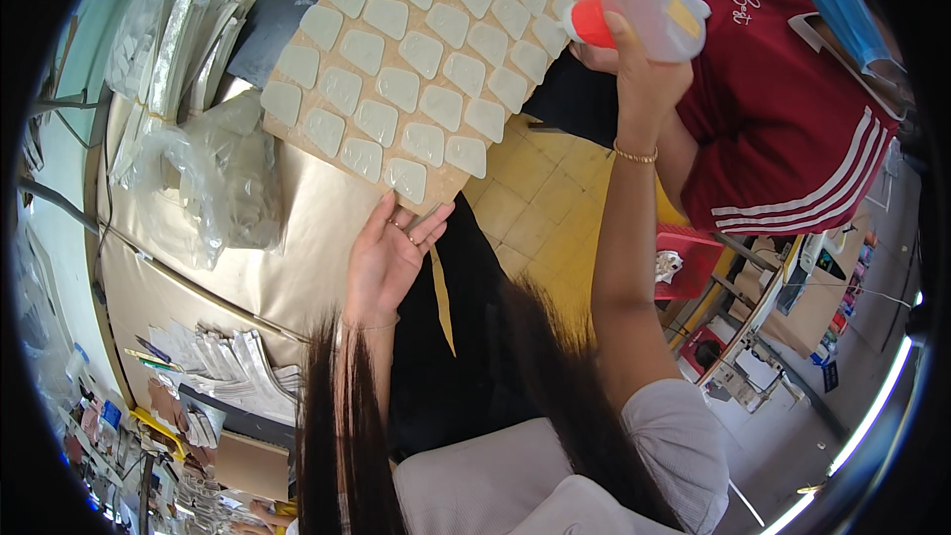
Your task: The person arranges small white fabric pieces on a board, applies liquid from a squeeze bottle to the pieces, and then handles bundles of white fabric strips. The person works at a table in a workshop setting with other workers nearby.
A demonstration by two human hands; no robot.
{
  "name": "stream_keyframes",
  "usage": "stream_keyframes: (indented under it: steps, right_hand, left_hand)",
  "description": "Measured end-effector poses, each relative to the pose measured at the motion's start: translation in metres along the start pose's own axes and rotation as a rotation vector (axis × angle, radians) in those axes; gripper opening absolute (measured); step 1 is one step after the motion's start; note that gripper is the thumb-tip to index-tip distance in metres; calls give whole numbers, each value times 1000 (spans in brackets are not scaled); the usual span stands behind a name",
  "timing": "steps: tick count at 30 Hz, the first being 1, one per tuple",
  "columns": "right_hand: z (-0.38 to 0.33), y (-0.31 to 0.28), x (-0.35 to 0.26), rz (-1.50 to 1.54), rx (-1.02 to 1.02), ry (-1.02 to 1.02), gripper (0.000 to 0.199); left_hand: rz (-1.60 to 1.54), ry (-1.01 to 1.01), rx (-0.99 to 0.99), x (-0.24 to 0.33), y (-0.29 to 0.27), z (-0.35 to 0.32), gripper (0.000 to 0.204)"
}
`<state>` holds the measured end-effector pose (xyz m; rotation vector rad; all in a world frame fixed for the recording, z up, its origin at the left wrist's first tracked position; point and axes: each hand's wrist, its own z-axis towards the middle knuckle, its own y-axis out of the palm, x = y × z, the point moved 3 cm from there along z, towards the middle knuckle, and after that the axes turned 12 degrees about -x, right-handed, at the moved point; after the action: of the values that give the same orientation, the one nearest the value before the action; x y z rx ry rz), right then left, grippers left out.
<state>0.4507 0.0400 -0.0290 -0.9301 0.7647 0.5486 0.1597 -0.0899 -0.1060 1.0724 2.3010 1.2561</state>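
- The right hand (pixel 634 64) is closed around a clear plastic squeeze bottle with a red-orange nozzle (pixel 649 18), holding it on its side, raised, with the nozzle pointing toward the board's right edge.
- The left hand (pixel 388 256) lies flat and open, fingers spread, pressing on the near corner of a tan cardboard board covered in rows of pale, rounded-square pads (pixel 421 54); it grips nothing, only steadies the board.
- As far as can be seen, the rows of pads cover the board out to its visible edges, so laying them out looks done; whether any pad has taken liquid from the bottle I cannot tell.
- The board overhangs the edge of the shiny beige-covered worktable (pixel 297 258), its near corner jutting over the yellow tiled floor (pixel 540 203).
- To the left, crumpled clear plastic bags (pixel 213 183) and stacks of flat pale pieces (pixel 183 50) crowd the board's side.
- To the right, a person in a red shirt with white stripes (pixel 783 109) sits just beyond the bottle, leaving the raised arm little room that way; the gap over the floor is the freest space.
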Motion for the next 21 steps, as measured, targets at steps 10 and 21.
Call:
stream_keyframes:
  steps: [10,21]
  right_hand:
    - [-2,9,7,-176,-61,38,50]
    - [8,-8,18,-184,68,-57,45]
  left_hand:
    - [-4,2,0,0,-4,1,44]
    - [20,25,7,0,-1,0,43]
